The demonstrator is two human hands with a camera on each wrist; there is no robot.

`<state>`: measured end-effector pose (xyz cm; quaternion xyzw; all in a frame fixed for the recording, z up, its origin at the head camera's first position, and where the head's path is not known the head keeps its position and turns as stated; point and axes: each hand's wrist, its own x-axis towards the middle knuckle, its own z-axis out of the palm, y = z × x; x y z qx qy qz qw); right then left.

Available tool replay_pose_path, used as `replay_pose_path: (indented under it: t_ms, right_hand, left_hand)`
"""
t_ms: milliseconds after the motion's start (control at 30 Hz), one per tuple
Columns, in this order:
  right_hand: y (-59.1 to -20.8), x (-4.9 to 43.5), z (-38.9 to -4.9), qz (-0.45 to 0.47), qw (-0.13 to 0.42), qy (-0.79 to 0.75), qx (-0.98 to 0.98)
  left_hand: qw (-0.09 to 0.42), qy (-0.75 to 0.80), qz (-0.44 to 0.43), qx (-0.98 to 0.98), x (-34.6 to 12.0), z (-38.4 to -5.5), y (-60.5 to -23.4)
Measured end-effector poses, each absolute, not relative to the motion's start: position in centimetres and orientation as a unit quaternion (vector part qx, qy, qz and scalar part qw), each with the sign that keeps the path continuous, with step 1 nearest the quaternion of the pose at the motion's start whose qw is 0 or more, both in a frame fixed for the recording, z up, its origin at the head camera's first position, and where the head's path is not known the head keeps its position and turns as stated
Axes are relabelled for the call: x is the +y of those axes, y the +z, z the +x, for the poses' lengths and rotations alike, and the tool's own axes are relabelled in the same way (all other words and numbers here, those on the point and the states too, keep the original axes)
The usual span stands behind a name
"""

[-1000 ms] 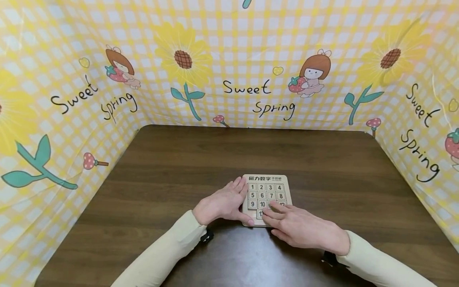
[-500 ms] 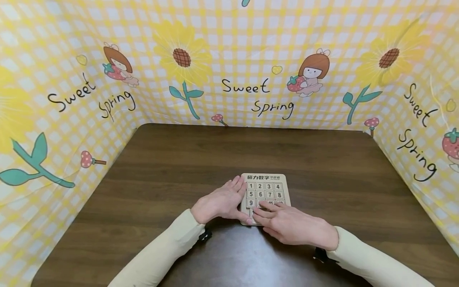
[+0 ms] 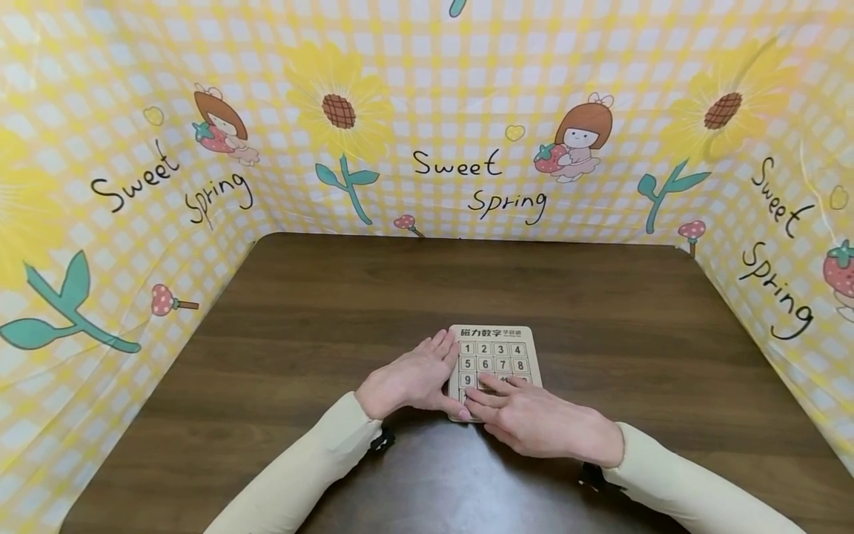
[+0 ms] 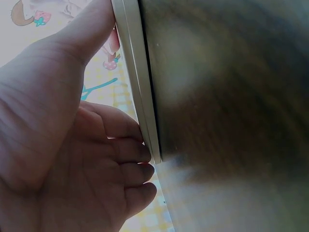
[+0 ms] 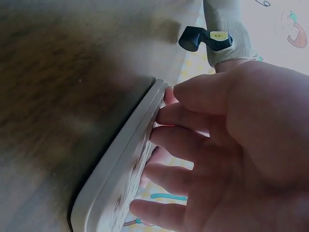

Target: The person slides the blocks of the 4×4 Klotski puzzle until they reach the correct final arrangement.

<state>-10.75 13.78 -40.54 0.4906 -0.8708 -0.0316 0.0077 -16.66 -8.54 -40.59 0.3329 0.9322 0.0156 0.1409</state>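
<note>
A wooden sliding number puzzle [image 3: 490, 333] lies flat on the table, its numbered tiles set in rows with 1 to 4 at the top. My left hand [image 3: 415, 377] rests along its left side, fingers extended upward and thumb at the near left corner. In the left wrist view, those fingertips touch the puzzle's edge [image 4: 137, 77]. Over the lower rows lies my right hand [image 3: 543, 424], fingers extended. Its fingertips press a bottom-row tile [image 3: 465, 397] at the far left, mostly covered. The rest of that row is hidden. In the right wrist view, fingertips meet the puzzle face [image 5: 140, 154].
The dark wood-grain table [image 3: 373, 289] extends around the puzzle. A yellow checked cloth [image 3: 460, 89] with printed flowers and figures stands behind it and along both sides. Dark wrist cameras [image 3: 382, 439] sit under both sleeves.
My right hand has slid left over the puzzle, and the bottom-row tile beneath its fingers has moved from the second column to the first. My left hand has stayed put.
</note>
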Motion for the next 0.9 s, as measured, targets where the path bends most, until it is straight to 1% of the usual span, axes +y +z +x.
replay_pose_path:
  t_ms: [167,267,467,567,900]
  right_hand:
    - [-40.1,15.1,-10.6,0.488,0.011,-0.026,-0.873]
    - [-39.7,16.2,-10.4,0.48,0.002,-0.027,-0.877]
    - [-39.1,18.2,-10.1,0.45,-0.054,-0.012,-0.891]
    - [-38.9,18.7,-10.0,0.444,-0.068,-0.002,-0.893]
    - [-38.7,18.5,-10.0,0.452,-0.07,-0.005,-0.889]
  left_hand:
    - [0.136,0.01,0.336,0.932,-8.3,-16.6,-40.8]
    - [0.138,0.005,0.335,0.932,-8.3,-16.5,-40.7]
    - [0.144,0.006,0.33,0.933,-8.3,-16.5,-40.6]
    - [0.146,0.008,0.327,0.934,-8.4,-16.6,-40.6]
    - [0.149,0.008,0.322,0.935,-8.6,-16.4,-40.4]
